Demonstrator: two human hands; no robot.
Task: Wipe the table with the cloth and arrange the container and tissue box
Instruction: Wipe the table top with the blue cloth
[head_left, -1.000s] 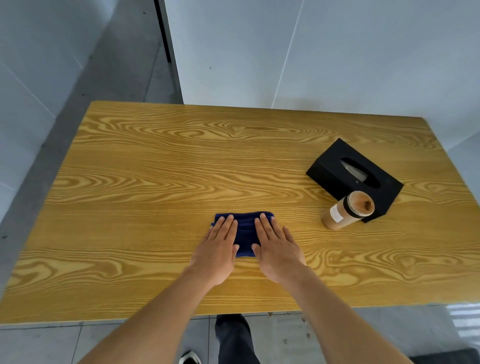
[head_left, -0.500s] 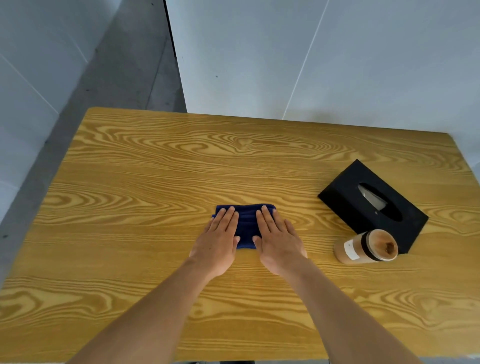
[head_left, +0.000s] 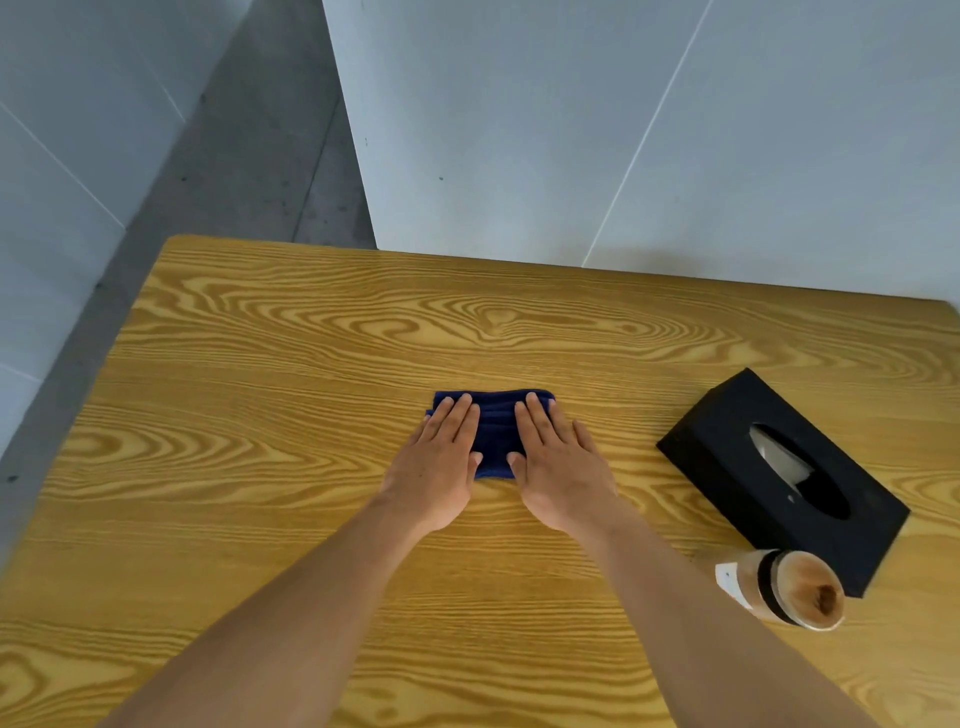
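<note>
Both palms flat on the cloth (head_left: 493, 434), fingers straight and together, nothing clenched or pinched: left hand (head_left: 441, 467) over the cloth's left half, right hand (head_left: 558, 470) over its right half, thumbs nearly meeting at the near edge. Dark blue cloth folded into a small pad, lying mid-table, a strip of it showing between the two hands and beyond the fingertips.

To the right, well apart from the hands: black tissue box (head_left: 779, 483), set at an angle, oval slot on top with a white tissue peeking out at the far end of the slot. Just beside its near corner, close enough that touching cannot be ruled out: tan cylindrical container (head_left: 779, 590) with a black band and a white label, brownish top facing the camera; contents not readable.

Compared with half a second back: cloth and hands pushed farther from the near edge toward the middle of the table (head_left: 260, 415), same flat two-handed press; box and container in the same spot relative to each other.

Bare wood grain across the whole left half and along the far edge. Far edge against a pale wall (head_left: 571, 130); grey floor (head_left: 234, 171) off the left corner.
</note>
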